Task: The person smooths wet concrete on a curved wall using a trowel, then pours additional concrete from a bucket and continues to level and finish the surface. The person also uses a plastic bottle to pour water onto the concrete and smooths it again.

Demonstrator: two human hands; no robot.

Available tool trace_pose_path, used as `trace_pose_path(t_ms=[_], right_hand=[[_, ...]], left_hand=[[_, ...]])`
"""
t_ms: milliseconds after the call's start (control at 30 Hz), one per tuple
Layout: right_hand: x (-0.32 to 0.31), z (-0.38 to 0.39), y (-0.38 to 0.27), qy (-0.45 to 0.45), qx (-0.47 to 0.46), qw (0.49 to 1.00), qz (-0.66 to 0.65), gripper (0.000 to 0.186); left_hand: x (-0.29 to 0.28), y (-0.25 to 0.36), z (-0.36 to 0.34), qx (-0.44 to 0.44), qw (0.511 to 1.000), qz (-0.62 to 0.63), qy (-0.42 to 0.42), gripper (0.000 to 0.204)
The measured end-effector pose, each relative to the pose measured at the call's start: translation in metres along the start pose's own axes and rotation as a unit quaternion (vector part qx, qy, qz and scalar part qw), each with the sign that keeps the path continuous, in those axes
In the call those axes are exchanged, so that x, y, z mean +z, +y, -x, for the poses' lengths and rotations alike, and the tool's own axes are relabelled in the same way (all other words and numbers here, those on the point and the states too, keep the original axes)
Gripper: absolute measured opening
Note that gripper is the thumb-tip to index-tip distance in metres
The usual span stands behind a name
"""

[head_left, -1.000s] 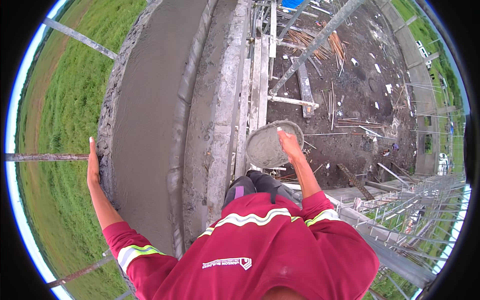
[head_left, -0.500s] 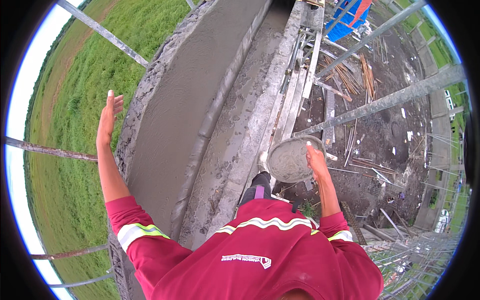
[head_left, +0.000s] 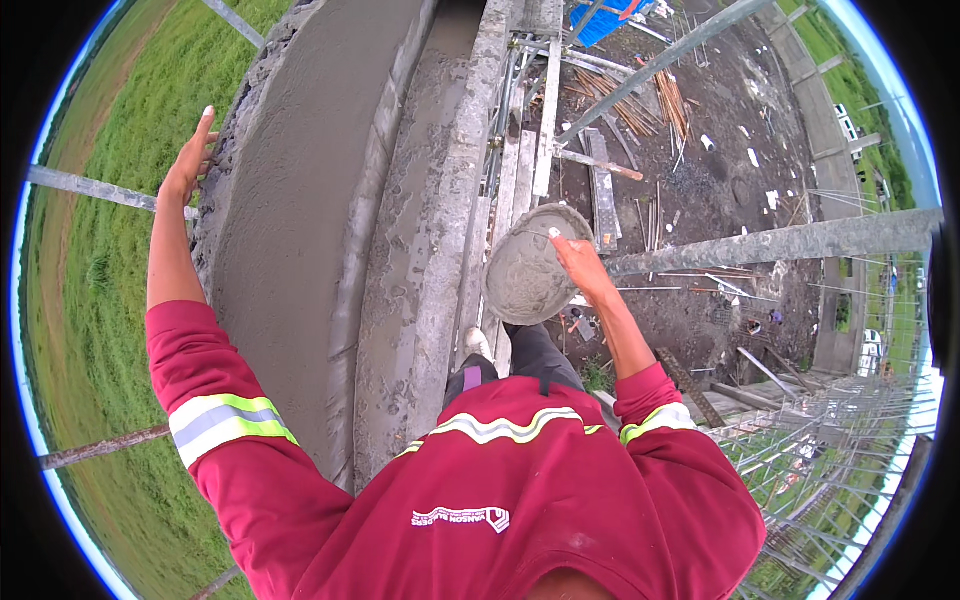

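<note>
Obs., head view. Right hand (head_left: 580, 265) at frame centre, slightly right: fingers clamped on the rim of a round basin (head_left: 572, 218), thumb inside, remaining fingers mostly hidden by the rim. Basin holds wet grey mortar (head_left: 520, 270) and looks tilted. Left hand (head_left: 187, 165), upper left: fingers extended, holding nothing visible, beside the rough edge (head_left: 235, 125) of a wide grey concrete surface (head_left: 285, 230). Contact with that edge: cannot tell.

Change over the last half second: left hand is higher in frame and nearer the rough edge, where it had been out over the grass (head_left: 100, 260). Basin sits further left and up; the view has also swung, so part of that shift is camera. Right-hand grip unchanged. A pale shoe (head_left: 478, 343) now shows clearly, below the basin. Judgement: the load is being carried one-handed, left arm probably serving balance.

Edges/room: wet channel (head_left: 395, 250) and raised concrete curb (head_left: 450, 230) lie left of the basin; narrow planks (head_left: 522, 180) run above it. To its right, a steel pole (head_left: 780, 240) reaches close to the right hand, with littered ground (head_left: 730, 180) beyond. Sideways room at right appears tight; the surface left of the channel is broader.
</note>
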State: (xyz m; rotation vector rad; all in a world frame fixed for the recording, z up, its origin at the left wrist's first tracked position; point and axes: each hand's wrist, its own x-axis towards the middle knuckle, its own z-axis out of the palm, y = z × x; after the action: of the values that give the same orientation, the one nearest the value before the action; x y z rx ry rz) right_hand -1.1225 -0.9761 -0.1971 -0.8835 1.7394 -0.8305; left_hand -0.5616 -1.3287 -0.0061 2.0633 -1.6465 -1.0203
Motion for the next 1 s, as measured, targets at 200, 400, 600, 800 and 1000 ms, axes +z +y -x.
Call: trace_pose_path(t_ms=[200,400,600,800,1000], right_hand=[[-0.033,-0.100,-0.009,-0.017,0.020,0.999,-0.041,0.055],[-0.073,-0.170,-0.029,-0.001,0.077,0.995,-0.065,0.052],[-0.123,-0.229,-0.062,0.047,0.071,0.992,-0.094,0.053],[-0.165,-0.299,-0.091,0.057,0.064,0.989,-0.122,0.053],[-0.206,-0.381,-0.126,0.059,0.069,0.990,-0.110,0.053]], left_hand=[[0.021,-0.010,-0.002,-0.040,0.997,-0.015,0.059,0.114],[0.029,-0.021,0.012,-0.104,0.990,0.023,0.096,0.111],[0.034,-0.018,0.017,-0.132,0.980,0.044,0.140,0.108],[0.019,0.008,-0.019,-0.267,0.955,0.016,0.129,0.102],[0.046,0.091,-0.160,-0.134,0.985,0.018,0.106,0.110]])
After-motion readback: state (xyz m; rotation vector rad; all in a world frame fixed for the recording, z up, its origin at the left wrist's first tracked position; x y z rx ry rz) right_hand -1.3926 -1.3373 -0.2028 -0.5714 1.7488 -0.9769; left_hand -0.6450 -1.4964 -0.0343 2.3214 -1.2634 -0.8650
